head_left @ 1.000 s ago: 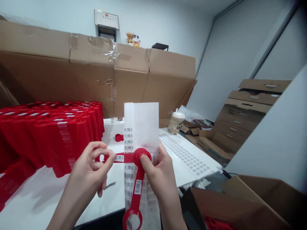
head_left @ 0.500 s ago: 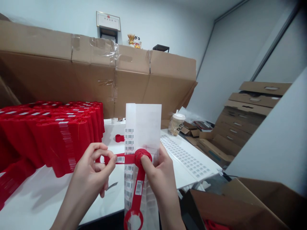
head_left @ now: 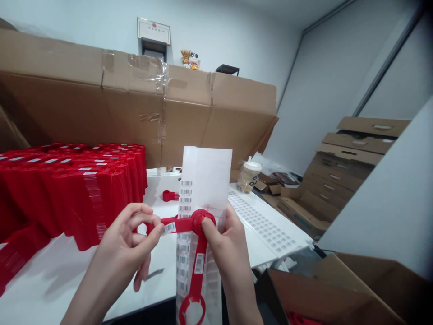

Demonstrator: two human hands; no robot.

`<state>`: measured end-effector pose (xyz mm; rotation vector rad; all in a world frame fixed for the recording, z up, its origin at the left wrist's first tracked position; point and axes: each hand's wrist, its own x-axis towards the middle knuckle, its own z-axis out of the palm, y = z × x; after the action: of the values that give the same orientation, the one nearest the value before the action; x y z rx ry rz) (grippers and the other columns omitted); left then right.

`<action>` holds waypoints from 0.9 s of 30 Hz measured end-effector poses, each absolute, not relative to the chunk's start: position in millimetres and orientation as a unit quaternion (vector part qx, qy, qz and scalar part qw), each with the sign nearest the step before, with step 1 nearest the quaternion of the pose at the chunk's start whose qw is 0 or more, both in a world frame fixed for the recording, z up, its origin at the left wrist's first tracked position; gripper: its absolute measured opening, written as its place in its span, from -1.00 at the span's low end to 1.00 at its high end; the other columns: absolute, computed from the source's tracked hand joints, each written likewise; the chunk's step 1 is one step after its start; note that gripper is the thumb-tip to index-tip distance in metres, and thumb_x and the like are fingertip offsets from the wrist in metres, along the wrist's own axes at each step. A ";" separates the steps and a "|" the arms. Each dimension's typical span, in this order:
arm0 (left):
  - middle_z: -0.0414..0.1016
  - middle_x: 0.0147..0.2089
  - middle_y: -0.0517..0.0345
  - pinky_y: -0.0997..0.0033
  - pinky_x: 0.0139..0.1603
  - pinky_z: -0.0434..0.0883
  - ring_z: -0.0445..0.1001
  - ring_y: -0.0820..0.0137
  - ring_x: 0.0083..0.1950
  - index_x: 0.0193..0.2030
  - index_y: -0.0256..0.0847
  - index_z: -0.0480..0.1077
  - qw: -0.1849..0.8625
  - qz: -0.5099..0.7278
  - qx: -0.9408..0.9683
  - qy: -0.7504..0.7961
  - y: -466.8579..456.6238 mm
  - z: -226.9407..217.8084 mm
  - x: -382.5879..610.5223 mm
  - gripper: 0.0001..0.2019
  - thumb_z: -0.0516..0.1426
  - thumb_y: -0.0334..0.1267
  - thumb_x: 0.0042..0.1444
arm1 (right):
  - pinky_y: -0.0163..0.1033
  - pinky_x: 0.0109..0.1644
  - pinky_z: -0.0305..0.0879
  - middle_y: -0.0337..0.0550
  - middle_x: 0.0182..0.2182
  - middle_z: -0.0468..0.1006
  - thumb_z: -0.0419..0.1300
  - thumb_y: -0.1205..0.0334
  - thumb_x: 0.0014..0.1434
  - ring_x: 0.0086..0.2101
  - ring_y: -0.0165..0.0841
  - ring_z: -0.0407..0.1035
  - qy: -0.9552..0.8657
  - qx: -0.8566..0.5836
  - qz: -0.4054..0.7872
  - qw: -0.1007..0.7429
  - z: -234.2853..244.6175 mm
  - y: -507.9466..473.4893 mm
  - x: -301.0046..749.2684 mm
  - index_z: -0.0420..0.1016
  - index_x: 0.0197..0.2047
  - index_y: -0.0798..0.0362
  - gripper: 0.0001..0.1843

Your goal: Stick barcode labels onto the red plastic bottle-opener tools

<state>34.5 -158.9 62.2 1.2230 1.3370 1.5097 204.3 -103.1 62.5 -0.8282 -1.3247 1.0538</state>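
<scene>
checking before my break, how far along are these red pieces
Looks done: the stacked red pieces on the left show barcode labels along their edges. In hand: one red piece, labelled on both arms, held by the left hand and right hand. Left: the label sheet on the table still shows many barcodes, as does the strip behind the piece.

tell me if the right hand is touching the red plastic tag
Touching: the head view shows the right hand with its fingertips pressed against the round hub of the red plastic tag, no gap between them.

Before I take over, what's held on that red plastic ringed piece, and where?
The red plastic piece is held twice: the left hand pinches its side arm's ring end, the right hand grips its round central hub.
</scene>
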 end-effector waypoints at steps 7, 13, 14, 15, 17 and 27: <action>0.57 -0.18 0.29 0.72 -0.88 0.10 0.26 0.70 -0.84 -0.14 -0.05 0.25 0.427 0.583 0.468 0.509 -163.0 69.0 28.8 -0.64 0.30 0.01 0.11 | -0.17 -0.07 0.52 -0.13 -0.08 0.65 0.21 0.34 0.17 -0.12 -0.23 0.56 -0.577 -0.321 0.476 0.581 57.3 -95.3 200.9 0.50 -0.05 -0.05 -0.73; 0.19 -0.80 0.53 0.76 -0.82 0.12 0.08 0.65 -0.87 -0.12 -0.05 0.34 0.418 0.597 0.451 0.515 -169.5 69.9 19.9 -0.71 0.30 -0.07 0.13 | -0.14 -0.06 0.51 -0.09 -0.06 0.65 0.22 0.31 0.19 -0.10 -0.19 0.56 -0.566 -0.339 0.471 0.586 50.7 -84.5 207.4 0.48 0.01 -0.02 -0.71; 0.25 -0.76 0.52 0.76 -0.82 0.12 0.09 0.66 -0.86 -0.10 -0.04 0.34 0.416 0.597 0.450 0.518 -171.3 71.1 19.6 -0.69 0.32 -0.09 0.10 | -0.14 -0.07 0.51 -0.09 -0.06 0.65 0.23 0.31 0.19 -0.10 -0.19 0.56 -0.563 -0.346 0.464 0.591 50.1 -83.4 208.8 0.48 0.01 -0.02 -0.70; 0.36 -0.67 0.47 0.75 -0.85 0.10 0.13 0.66 -0.86 -0.10 -0.04 0.34 0.419 0.593 0.449 0.521 -172.6 72.5 20.3 -0.66 0.34 -0.10 0.06 | -0.16 -0.07 0.50 -0.09 -0.06 0.65 0.24 0.30 0.19 -0.10 -0.20 0.56 -0.562 -0.350 0.458 0.594 49.8 -83.1 209.8 0.48 0.02 -0.02 -0.70; 0.53 -0.41 0.35 0.73 -0.89 0.07 0.21 0.67 -0.85 -0.12 -0.05 0.33 0.422 0.587 0.448 0.526 -173.2 75.4 24.8 -0.61 0.37 -0.08 0.00 | -0.19 -0.07 0.50 -0.11 -0.06 0.65 0.25 0.30 0.18 -0.10 -0.22 0.56 -0.566 -0.351 0.449 0.596 50.4 -84.6 210.0 0.48 0.00 -0.03 -0.70; 0.48 -0.22 0.33 0.74 -0.88 0.11 0.23 0.74 -0.80 -0.12 -0.11 0.23 0.385 0.575 0.472 0.546 -157.4 74.2 40.2 -0.62 0.27 0.00 0.11 | -0.22 -0.16 0.54 -0.14 -0.08 0.66 0.27 0.28 0.16 -0.14 -0.22 0.58 -0.558 -0.351 0.467 0.589 54.6 -96.3 202.9 0.48 0.01 -0.06 -0.68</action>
<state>40.2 -157.4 74.2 1.2030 1.3909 1.4661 202.9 -96.3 54.6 -0.8168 -1.2993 1.0878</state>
